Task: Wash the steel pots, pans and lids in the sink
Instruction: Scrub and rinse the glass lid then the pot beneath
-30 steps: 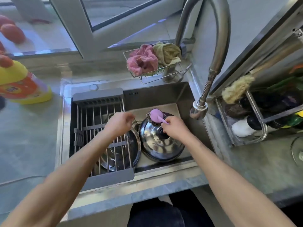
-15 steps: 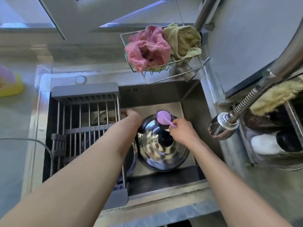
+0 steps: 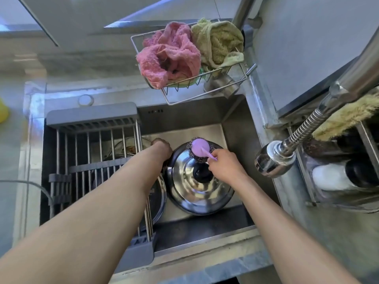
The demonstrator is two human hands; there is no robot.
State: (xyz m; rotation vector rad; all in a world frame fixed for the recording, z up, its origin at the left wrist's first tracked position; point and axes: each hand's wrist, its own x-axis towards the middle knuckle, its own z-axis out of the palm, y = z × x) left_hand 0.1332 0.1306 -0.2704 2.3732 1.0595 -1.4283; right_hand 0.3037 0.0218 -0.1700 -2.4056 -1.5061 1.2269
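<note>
Steel lid [image 3: 196, 187], domed with a black knob, lies knob-up on the sink [image 3: 231, 136] floor; the head view shows no suds or running water, so washing appears barely begun. Further steel ware [image 3: 158, 193] sits under the drain rack [image 3: 92, 152], apparently unwashed. Right hand [image 3: 224, 165] is curled round the lilac handle of a wire scourer [image 3: 200, 149], which rests on the lid's far edge. Left hand [image 3: 162, 149] is at the lid's left rim; its fingers are hidden, so the hold cannot be told.
</note>
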